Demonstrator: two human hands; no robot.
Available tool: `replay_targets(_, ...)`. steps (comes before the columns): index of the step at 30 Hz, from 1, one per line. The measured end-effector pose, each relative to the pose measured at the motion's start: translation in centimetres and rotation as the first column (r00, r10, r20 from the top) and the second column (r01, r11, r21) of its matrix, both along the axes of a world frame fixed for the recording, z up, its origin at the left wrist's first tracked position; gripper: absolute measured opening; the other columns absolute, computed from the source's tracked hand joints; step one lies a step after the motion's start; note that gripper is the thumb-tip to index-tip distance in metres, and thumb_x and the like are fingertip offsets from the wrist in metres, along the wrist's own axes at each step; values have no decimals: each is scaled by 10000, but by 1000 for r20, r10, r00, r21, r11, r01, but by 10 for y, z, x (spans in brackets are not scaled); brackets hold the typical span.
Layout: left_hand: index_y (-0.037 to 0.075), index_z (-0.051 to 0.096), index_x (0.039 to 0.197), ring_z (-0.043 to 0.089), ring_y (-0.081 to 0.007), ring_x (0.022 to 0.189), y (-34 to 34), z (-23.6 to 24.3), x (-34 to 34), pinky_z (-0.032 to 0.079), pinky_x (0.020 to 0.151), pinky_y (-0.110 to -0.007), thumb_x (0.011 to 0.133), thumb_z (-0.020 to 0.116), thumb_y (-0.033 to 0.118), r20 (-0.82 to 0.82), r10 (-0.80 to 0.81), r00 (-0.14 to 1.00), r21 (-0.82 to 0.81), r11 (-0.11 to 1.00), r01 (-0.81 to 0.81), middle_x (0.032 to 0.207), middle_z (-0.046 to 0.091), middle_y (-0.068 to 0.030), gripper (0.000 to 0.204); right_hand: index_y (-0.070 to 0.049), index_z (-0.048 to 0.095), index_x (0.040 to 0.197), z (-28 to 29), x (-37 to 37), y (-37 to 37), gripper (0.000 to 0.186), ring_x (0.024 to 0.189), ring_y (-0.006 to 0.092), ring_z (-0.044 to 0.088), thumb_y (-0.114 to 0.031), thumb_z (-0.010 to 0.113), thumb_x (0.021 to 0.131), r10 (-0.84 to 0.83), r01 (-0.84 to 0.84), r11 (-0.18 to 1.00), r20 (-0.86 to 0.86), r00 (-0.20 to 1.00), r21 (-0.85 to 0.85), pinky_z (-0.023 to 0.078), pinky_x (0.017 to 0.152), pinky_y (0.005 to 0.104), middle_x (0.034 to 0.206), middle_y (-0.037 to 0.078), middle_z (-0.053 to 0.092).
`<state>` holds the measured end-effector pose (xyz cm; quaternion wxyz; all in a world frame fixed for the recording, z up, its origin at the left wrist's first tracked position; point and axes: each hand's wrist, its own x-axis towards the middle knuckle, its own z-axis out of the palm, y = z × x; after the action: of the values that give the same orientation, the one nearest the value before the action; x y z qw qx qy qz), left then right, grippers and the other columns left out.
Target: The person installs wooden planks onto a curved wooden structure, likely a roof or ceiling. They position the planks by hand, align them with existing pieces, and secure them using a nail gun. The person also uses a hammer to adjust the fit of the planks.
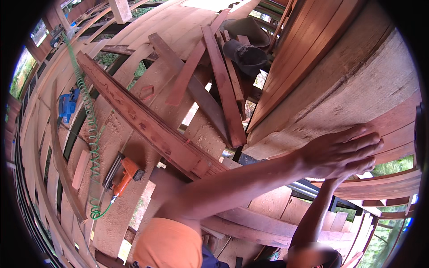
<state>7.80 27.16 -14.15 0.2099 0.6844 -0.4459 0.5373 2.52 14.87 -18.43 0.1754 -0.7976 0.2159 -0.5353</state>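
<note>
My left arm stretches across the view from an orange sleeve. My left hand (342, 154) is open, its fingers extended side by side over the reddish boards (400, 129) at the right; whether the fingertips touch them I cannot tell. A second forearm, which looks like my right (315, 212), rises from the lower edge toward the left hand. Its hand is mostly hidden behind the left one, so its fingers and anything in them do not show. Above my left hand leans a thick, rough-faced plank (344, 98), beside smoother reddish-brown boards (308, 53).
An orange pneumatic nailer (123, 176) lies at the left on sawdust-covered planks, joined to a green coiled air hose (91, 120). Beyond it is a blue power tool (68, 105). Long reddish boards (143, 123) cross the middle. Loose strips (223, 85) lie near a dark cap (246, 56). Gaps separate floor planks.
</note>
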Motion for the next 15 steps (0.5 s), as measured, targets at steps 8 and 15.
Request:
replay_targets(8, 21, 592, 1028, 545, -374, 1116, 141, -141, 132, 428, 912, -492, 891, 564, 188, -547, -146, 824, -414, 903, -114, 1203, 537, -212, 218, 132, -139, 1455, 5, -8, -4, 1661, 1453, 432, 84, -938, 625, 441, -42, 41, 999, 47, 998, 23, 133, 1192, 520, 1514, 389, -6)
replay_targets(15, -5, 629, 1122, 656, -390, 953, 92, -248, 303, 521, 847, -423, 870, 584, 220, -972, 46, 230, 93, 976, 196, 1007, 677, -225, 340, 65, -140, 1484, -2, -6, -2, 1586, 1467, 415, 17, -987, 500, 483, -126, 126, 992, -17, 992, -2, 124, 1198, 511, 1549, 341, -55)
